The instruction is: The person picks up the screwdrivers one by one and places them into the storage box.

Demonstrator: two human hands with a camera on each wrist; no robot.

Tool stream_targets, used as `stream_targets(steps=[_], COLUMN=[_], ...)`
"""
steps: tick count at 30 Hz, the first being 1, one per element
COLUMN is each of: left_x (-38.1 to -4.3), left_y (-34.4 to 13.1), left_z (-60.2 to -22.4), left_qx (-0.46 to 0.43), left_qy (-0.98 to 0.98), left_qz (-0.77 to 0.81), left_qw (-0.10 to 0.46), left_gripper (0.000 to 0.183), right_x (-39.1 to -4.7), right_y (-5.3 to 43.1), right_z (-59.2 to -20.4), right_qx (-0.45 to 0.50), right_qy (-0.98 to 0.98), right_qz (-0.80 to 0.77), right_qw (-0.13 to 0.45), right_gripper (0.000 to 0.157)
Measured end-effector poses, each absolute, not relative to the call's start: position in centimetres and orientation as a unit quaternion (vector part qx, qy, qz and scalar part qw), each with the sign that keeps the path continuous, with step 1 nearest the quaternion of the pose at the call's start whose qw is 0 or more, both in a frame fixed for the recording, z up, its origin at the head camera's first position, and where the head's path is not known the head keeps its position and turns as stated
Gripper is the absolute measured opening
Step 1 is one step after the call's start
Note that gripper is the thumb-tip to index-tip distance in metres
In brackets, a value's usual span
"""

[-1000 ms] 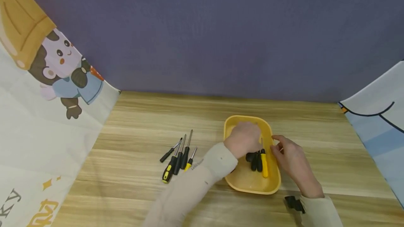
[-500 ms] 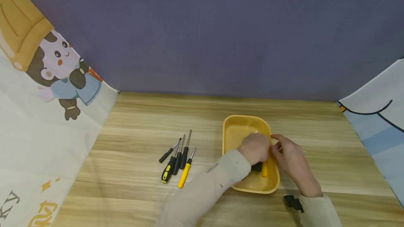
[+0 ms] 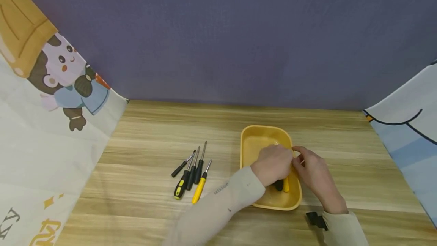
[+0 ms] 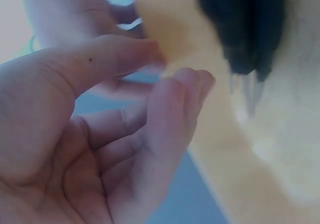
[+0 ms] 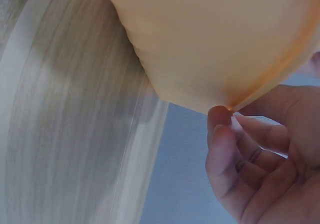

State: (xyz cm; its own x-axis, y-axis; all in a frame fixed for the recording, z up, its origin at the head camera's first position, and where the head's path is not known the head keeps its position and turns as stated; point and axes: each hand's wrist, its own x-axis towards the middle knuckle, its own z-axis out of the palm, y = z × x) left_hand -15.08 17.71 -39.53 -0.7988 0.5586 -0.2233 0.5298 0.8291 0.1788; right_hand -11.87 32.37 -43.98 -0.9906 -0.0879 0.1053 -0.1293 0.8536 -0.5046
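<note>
My right hand (image 3: 315, 168) pinches the rim of a yellow plastic bin (image 3: 249, 147) between thumb and fingers at its right side; the right wrist view shows the bin's outer wall (image 5: 210, 38) above the fingertips. My left hand (image 3: 274, 164) is inside the bin near that same side. In the left wrist view the left hand's thumb and bent fingers (image 4: 170, 103) stand apart with nothing seen between them. Dark-handled screwdrivers (image 4: 240, 33) lie beside these fingers. Below the left hand, a black handle (image 3: 279, 185) and a yellow handle (image 3: 286, 185) show on the bin floor.
Several screwdrivers lie on the wooden table (image 3: 136, 200) left of the bin: a yellow one (image 3: 200, 190), a black-and-yellow one (image 3: 182, 185), and black ones including a small one (image 3: 178, 170). A dark blue cloth (image 3: 239, 41) rises behind the table.
My left hand has moved right and toward me inside the bin, from its far left part to beside the right rim. The right hand keeps its hold.
</note>
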Motion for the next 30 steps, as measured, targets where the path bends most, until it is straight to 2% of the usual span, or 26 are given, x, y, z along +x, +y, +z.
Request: stream_targets(steps=[8, 12, 16, 22, 27, 30], left_x=[-13.1, -12.2, -11.4, -10.5, -9.8, -9.4], left_y=[13.3, 11.1, 9.0, 6.3, 4.8, 3.9], left_z=[-36.4, -36.0, -36.0, -36.0, -36.2, -36.7], left_qx=[0.330, 0.338, 0.321, 0.275, 0.247, 0.245], left_qy=[0.938, 0.933, 0.936, 0.953, 0.963, 0.964], left_qz=[0.095, 0.121, 0.140, 0.122, 0.101, 0.100], left_qw=[0.048, 0.013, 0.026, 0.046, 0.042, 0.018], left_gripper=[0.034, 0.029, 0.021, 0.030, 0.028, 0.025], right_x=[-11.9, -11.9, -11.9, -12.0, -12.0, -11.9], right_y=[32.4, 32.3, 32.2, 32.1, 32.1, 32.2], right_z=[-43.9, -43.9, -44.0, -43.9, -44.0, -44.1], right_qx=[0.058, 0.055, 0.053, 0.055, 0.057, 0.059], right_qy=[-0.963, -0.964, -0.964, -0.964, -0.964, -0.965], right_qz=[0.260, 0.256, 0.255, 0.256, 0.255, 0.252], right_qw=[0.046, 0.042, 0.044, 0.045, 0.049, 0.051], right_gripper=[0.034, 0.035, 0.035, 0.036, 0.036, 0.036])
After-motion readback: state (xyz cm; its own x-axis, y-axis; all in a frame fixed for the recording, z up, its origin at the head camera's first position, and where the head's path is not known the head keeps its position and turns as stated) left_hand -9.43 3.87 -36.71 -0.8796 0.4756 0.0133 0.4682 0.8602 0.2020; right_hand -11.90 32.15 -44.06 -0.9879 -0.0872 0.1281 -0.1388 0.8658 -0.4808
